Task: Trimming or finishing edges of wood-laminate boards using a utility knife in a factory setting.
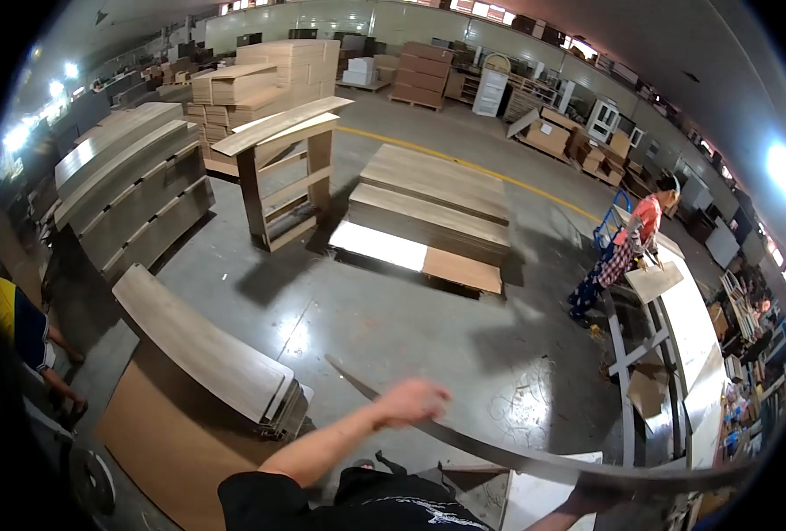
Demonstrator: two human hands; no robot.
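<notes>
A long, narrow wooden board [499, 453] runs through the air in front of my body, from the middle of the floor view to the lower right. My left hand [413, 403] lies across its left part, smeared by motion. Whether those fingers grip the board cannot be made out. Low on the right, my right hand [590, 497] is at the board's underside and closed on it, partly hidden in shadow. Beneath the board is a white panel [548, 497] near my body.
A stack of curved-looking grey boards [203, 341] rests on a brown sheet [176, 442] at left. Board stacks [433, 199] and an upright wooden frame [287, 181] stand ahead. One person [640, 230] works at a long bench [689, 327] on the right; another [34, 332] is at left.
</notes>
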